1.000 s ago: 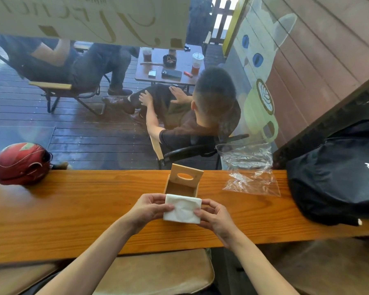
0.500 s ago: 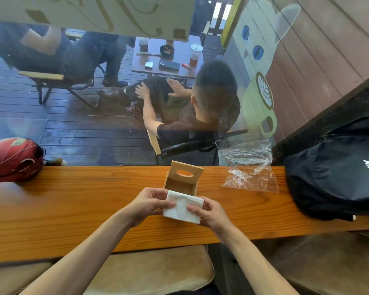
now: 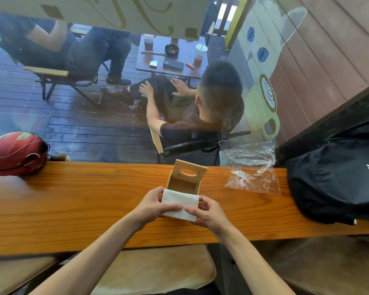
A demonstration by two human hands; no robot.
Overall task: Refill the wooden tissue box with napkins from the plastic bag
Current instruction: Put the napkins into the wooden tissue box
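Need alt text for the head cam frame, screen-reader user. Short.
Two bare hands, left hand and right hand, hold a stack of white napkins just in front of an open wooden tissue box on a long wooden counter. A clear plastic bag lies to the right beside a black backpack; a red helmet sits far left.

One box (image 3: pixel 184 180), one bag (image 3: pixel 252 173), one helmet (image 3: pixel 17 154)

White napkin stack (image 3: pixel 180 203) now closer to open wooden tissue box (image 3: pixel 184 180), far edge at box mouth. Left hand (image 3: pixel 156 204) and right hand (image 3: pixel 207 213) shifted forward; both thumbs now on top of stack.
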